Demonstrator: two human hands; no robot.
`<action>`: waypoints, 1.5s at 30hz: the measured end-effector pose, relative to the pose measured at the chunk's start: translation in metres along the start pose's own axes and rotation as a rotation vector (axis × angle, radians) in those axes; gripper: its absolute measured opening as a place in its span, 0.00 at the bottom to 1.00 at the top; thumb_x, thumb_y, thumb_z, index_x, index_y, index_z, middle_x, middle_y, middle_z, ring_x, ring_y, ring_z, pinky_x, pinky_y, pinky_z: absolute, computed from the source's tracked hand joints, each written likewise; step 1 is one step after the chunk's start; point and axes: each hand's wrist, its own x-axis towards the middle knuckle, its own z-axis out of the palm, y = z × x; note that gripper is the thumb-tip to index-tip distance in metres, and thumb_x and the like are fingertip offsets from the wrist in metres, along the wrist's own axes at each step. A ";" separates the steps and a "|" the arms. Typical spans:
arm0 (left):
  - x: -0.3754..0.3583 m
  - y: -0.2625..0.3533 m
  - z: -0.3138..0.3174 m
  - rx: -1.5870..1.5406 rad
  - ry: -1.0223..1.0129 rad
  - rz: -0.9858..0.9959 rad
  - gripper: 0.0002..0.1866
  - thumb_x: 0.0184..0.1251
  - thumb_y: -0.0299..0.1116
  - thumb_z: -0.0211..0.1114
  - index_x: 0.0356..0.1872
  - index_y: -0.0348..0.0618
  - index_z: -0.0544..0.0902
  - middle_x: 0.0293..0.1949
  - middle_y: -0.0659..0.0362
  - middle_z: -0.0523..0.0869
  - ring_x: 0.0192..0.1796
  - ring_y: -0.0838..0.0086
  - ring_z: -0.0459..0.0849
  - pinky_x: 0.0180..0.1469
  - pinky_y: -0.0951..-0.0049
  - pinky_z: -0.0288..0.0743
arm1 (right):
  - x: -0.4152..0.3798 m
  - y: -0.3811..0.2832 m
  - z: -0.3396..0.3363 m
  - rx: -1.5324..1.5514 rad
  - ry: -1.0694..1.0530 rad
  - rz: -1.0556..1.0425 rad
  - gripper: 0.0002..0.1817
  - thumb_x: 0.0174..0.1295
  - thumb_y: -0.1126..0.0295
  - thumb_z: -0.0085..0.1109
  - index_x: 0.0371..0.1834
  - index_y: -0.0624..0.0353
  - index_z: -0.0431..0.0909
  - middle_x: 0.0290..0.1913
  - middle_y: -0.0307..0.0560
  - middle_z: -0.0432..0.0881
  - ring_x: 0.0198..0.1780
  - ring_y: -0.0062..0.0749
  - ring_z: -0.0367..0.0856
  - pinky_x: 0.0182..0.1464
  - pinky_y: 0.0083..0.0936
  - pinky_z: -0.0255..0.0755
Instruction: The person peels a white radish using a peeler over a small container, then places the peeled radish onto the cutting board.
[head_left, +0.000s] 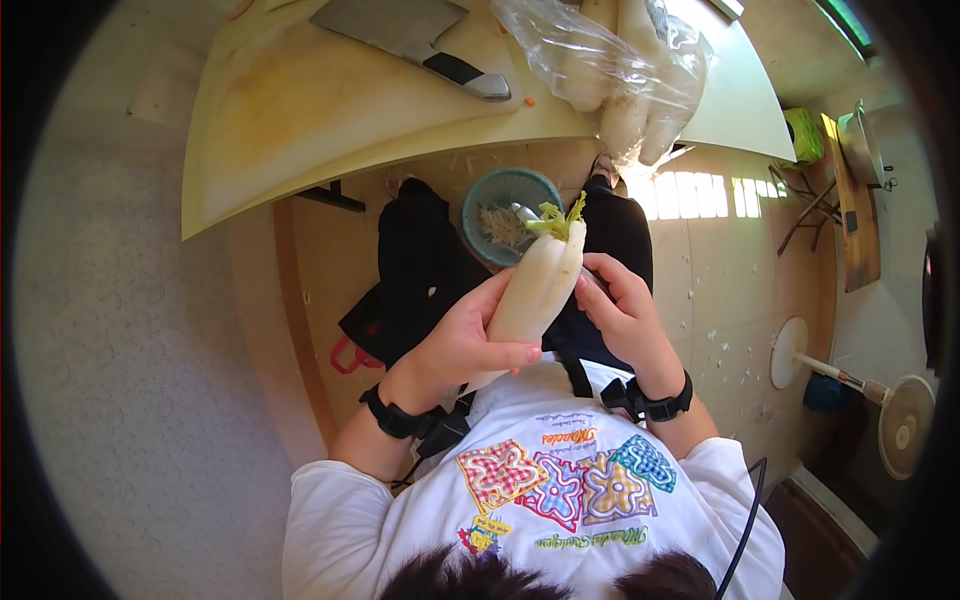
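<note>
A white radish [532, 290] with short green stems at its top is tilted in front of my lap. My left hand [465, 335] is wrapped round its lower part, thumb across the front. My right hand [625, 310] is at its upper right side with fingers curled; a small tool, mostly hidden, seems to lie between them, its pale tip showing beside the stems. Beneath the radish, a teal basin [480, 240] on the floor between my feet holds pale peelings.
A cleaver [400, 30] lies on the table [300, 120] ahead. More radishes in a clear plastic bag [640, 80] lie at the table's right edge. A standing fan [905, 425] is at the right, near a folding stool [810, 205].
</note>
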 end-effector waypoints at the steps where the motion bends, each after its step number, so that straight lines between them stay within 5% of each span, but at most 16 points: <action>1: 0.000 0.000 0.000 0.007 -0.001 -0.010 0.43 0.58 0.25 0.72 0.75 0.41 0.59 0.40 0.64 0.78 0.35 0.84 0.79 0.36 0.81 0.76 | 0.000 0.001 0.000 0.000 -0.001 -0.001 0.12 0.71 0.70 0.58 0.50 0.67 0.78 0.31 0.35 0.78 0.30 0.11 0.68 0.32 0.14 0.63; 12: -0.004 -0.005 0.001 0.036 0.026 -0.034 0.44 0.58 0.24 0.71 0.76 0.42 0.59 0.48 0.64 0.77 0.37 0.86 0.77 0.36 0.82 0.75 | 0.013 -0.004 -0.011 0.285 0.080 0.084 0.09 0.73 0.70 0.55 0.51 0.60 0.70 0.32 0.39 0.78 0.23 0.13 0.66 0.24 0.12 0.59; 17: -0.003 -0.006 0.004 0.088 0.033 -0.029 0.43 0.56 0.23 0.71 0.74 0.40 0.61 0.59 0.61 0.73 0.60 0.79 0.73 0.62 0.74 0.70 | 0.018 -0.025 -0.009 0.515 0.038 0.022 0.10 0.68 0.74 0.58 0.47 0.58 0.67 0.35 0.42 0.79 0.23 0.13 0.67 0.23 0.11 0.59; 21: -0.001 -0.012 0.002 0.224 0.090 0.035 0.42 0.54 0.24 0.71 0.72 0.38 0.64 0.64 0.58 0.70 0.69 0.73 0.66 0.71 0.70 0.60 | 0.019 -0.034 -0.003 0.481 0.062 0.001 0.15 0.63 0.76 0.65 0.47 0.58 0.68 0.36 0.39 0.79 0.24 0.10 0.67 0.24 0.10 0.60; 29: 0.003 -0.019 -0.006 0.561 0.123 0.216 0.39 0.52 0.26 0.69 0.69 0.36 0.67 0.65 0.53 0.69 0.69 0.68 0.68 0.71 0.69 0.60 | 0.021 -0.028 -0.002 0.425 0.095 0.007 0.15 0.61 0.79 0.67 0.45 0.58 0.70 0.38 0.35 0.78 0.28 0.07 0.68 0.28 0.08 0.61; 37: 0.001 -0.018 -0.008 0.491 0.200 0.123 0.38 0.53 0.25 0.69 0.68 0.36 0.66 0.59 0.55 0.72 0.64 0.70 0.71 0.67 0.69 0.65 | 0.024 -0.025 -0.007 0.347 0.197 -0.066 0.17 0.61 0.79 0.67 0.48 0.58 0.68 0.38 0.35 0.78 0.36 0.11 0.73 0.38 0.11 0.67; 45: -0.001 -0.018 -0.007 0.395 0.284 0.128 0.40 0.57 0.23 0.71 0.72 0.39 0.63 0.57 0.61 0.76 0.58 0.79 0.75 0.59 0.75 0.73 | 0.023 -0.022 -0.009 0.082 0.172 -0.033 0.12 0.64 0.74 0.66 0.45 0.60 0.72 0.34 0.33 0.76 0.34 0.10 0.69 0.34 0.11 0.63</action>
